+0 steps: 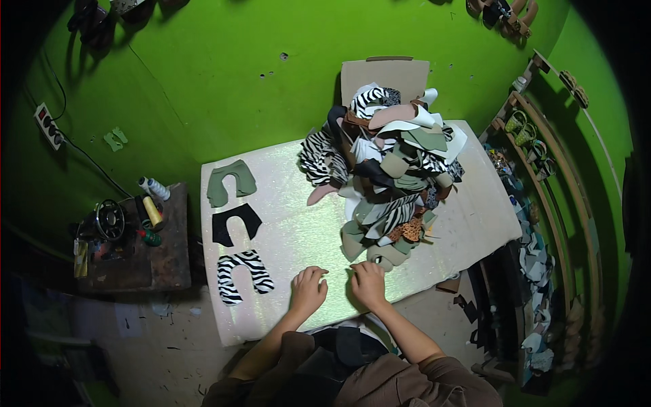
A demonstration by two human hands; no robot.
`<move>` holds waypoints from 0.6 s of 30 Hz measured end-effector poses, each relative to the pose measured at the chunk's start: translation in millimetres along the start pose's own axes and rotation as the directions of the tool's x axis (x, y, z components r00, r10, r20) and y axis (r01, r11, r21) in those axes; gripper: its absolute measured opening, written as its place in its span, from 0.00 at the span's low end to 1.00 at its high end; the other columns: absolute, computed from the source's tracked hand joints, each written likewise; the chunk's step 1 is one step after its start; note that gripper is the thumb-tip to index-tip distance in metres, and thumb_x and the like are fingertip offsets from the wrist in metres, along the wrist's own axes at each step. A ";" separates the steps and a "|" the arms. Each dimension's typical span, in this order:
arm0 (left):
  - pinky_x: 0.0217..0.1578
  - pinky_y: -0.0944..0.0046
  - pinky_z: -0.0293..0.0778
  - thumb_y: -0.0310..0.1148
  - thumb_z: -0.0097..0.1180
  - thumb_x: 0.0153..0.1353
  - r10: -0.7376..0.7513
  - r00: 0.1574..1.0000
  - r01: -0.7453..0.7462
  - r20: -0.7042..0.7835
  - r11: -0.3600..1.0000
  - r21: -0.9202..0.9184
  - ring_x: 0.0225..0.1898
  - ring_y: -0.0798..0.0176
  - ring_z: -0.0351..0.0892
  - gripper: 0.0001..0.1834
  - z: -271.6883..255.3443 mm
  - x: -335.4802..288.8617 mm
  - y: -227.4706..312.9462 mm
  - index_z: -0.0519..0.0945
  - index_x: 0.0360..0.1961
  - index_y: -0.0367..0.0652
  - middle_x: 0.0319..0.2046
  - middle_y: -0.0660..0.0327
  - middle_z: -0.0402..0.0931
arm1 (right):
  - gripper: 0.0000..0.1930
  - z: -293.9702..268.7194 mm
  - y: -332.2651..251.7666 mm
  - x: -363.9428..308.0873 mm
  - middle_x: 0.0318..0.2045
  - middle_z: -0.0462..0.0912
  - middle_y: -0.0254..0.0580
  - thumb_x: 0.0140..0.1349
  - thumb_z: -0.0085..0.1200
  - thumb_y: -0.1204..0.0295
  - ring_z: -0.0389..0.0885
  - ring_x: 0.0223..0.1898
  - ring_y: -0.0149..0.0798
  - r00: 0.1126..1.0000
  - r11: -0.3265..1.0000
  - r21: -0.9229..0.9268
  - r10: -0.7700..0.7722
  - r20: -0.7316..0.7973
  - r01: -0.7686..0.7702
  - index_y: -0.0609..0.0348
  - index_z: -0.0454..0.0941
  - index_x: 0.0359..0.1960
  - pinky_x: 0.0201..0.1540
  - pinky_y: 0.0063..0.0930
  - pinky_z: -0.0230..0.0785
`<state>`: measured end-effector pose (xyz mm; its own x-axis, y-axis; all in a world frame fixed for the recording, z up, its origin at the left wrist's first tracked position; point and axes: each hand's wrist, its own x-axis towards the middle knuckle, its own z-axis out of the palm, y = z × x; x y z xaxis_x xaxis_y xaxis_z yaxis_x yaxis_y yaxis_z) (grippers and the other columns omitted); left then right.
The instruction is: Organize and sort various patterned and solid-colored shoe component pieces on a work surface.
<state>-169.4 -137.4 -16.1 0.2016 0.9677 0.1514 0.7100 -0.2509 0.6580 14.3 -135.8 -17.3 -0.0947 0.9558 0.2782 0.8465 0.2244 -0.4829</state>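
Note:
My left hand (310, 288) rests on the shimmering white tabletop (285, 234) near its front edge, fingers loosely bent and holding nothing visible. A short gap to the right, my right hand (368, 283) lies with its fingers slightly apart, close to an olive-green cut piece (387, 256) at the heap's near edge. Along the table's left side lie three U-shaped groups of cut material: green pieces (218, 188), a black piece (224, 228) and zebra-striped pieces (229, 288). A big mixed heap of cut pieces (400, 163) covers the table's back right part.
A beige board (352, 73) stands behind the heap against the green wall. To the left is a dark sewing machine table (173, 237) with thread spools (153, 211). Wooden racks (553, 197) with sandals and scraps line the right wall.

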 end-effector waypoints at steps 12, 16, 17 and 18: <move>0.47 0.55 0.62 0.29 0.52 0.51 0.007 0.997 -0.010 -0.071 0.999 -0.049 0.45 0.54 0.68 0.13 87.3 34.2 70.7 0.75 0.41 0.44 0.40 0.58 0.69 | 0.12 -46.7 90.5 22.6 0.36 0.71 0.43 0.47 0.56 0.68 0.69 0.42 0.44 0.916 0.915 -0.109 -0.369 0.159 0.387 0.59 0.74 0.32 0.41 0.35 0.61; 0.50 0.55 0.61 0.31 0.55 0.48 -0.035 0.998 0.033 -0.050 0.999 -0.032 0.49 0.52 0.67 0.21 91.0 37.8 83.5 0.73 0.47 0.46 0.44 0.56 0.69 | 0.09 -49.5 100.1 30.8 0.38 0.71 0.44 0.47 0.56 0.69 0.68 0.43 0.45 0.880 0.894 -0.103 -0.399 0.257 0.435 0.61 0.76 0.28 0.43 0.35 0.61; 0.54 0.55 0.59 0.32 0.58 0.46 -0.007 1.000 0.007 -0.012 1.000 -0.030 0.52 0.51 0.65 0.27 84.6 38.3 86.6 0.70 0.51 0.48 0.48 0.55 0.68 | 0.10 -59.2 95.0 35.4 0.39 0.70 0.45 0.48 0.56 0.69 0.67 0.45 0.47 0.891 0.931 0.067 -0.363 0.274 0.358 0.62 0.77 0.30 0.45 0.36 0.61; 0.54 0.55 0.59 0.32 0.58 0.46 -0.019 1.000 0.019 -0.024 1.000 -0.025 0.52 0.51 0.65 0.27 77.3 41.0 92.0 0.70 0.51 0.48 0.48 0.55 0.68 | 0.12 -65.3 92.9 39.3 0.40 0.70 0.46 0.49 0.56 0.68 0.66 0.46 0.48 0.899 0.939 0.229 -0.320 0.300 0.258 0.64 0.77 0.32 0.47 0.36 0.61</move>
<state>-43.7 -122.8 -6.3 0.1721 0.9726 0.1561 0.6964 -0.2322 0.6790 123.4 -89.8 2.9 -0.5129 0.8442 0.1556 0.6499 0.5003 -0.5721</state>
